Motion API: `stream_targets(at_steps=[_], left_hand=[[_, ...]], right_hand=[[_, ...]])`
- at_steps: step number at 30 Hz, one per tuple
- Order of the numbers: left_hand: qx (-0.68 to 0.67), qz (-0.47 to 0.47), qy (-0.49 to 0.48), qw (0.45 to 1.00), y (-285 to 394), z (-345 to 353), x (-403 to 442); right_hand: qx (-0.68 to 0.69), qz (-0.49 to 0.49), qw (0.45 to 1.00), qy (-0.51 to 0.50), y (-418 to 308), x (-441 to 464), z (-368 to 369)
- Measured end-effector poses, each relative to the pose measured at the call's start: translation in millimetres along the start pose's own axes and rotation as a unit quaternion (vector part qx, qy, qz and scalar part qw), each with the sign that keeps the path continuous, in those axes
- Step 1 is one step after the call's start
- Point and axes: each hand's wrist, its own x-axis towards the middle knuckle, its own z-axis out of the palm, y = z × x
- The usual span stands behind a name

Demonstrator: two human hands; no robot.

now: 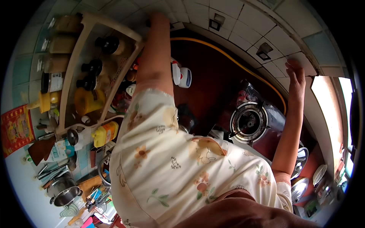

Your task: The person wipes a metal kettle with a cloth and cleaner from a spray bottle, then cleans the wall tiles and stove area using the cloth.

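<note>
My left arm reaches up past the shelf rack to the tiled wall. Its end, my left hand (159,18), is dim and foreshortened, with a small dark thing beside it; its fingers cannot be made out. My right hand (296,72) is raised against the white wall tiles (273,67) at the right, fingers stretched out and nothing visible in it. Between my arms, a gas stove (249,122) with a round burner stands on the dark red counter (207,72). A white bottle (185,77) is beside my left forearm.
A yellow hose (232,55) runs along the wall behind the stove. At left, a beige rack (86,28) holds jars and bottles, with a yellow bottle (105,133) below. Several pot lids (300,188) are at lower right. A steel pot (64,190) is at lower left.
</note>
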Motion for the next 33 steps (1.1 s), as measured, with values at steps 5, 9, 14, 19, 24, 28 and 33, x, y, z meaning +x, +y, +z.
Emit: stream_targets(at_steps=[5, 9, 14, 19, 24, 28, 33], left_hand=[[0.182, 0.069, -0.009, 0.981, 20.6, -0.9, -54.9], [0.077, 0.104, 0.011, 0.992, 65.6, 4.4, -58.1], [-0.174, 0.045, -0.008, 0.984, 117.1, 0.7, -57.2], [-0.237, -0.029, 0.033, 0.971, 73.0, -14.2, -11.5], [-0.305, -0.105, 0.062, 0.944, 2.7, -17.9, 49.5], [-0.303, -0.117, 0.06, 0.944, -3.1, -11.5, 39.0], [-0.251, -0.134, 0.042, 0.958, 4.4, 27.2, -15.4]], right_hand=[[0.0, 0.034, 0.999, -0.007, -5.4, 9.7, -8.9], [-0.005, 0.031, 0.999, -0.007, -4.5, 8.8, -8.3], [-0.026, 0.036, 0.999, -0.014, -8.2, 13.8, -9.5], [-0.031, 0.033, 0.999, 0.0, -17.7, 5.8, -5.4], [-0.026, 0.032, 0.999, -0.011, 0.7, 10.4, -11.6], [-0.021, 0.03, 0.999, -0.012, 10.4, 13.5, -10.9], [-0.034, 0.022, 0.999, -0.018, -0.4, 12.3, -8.4]])
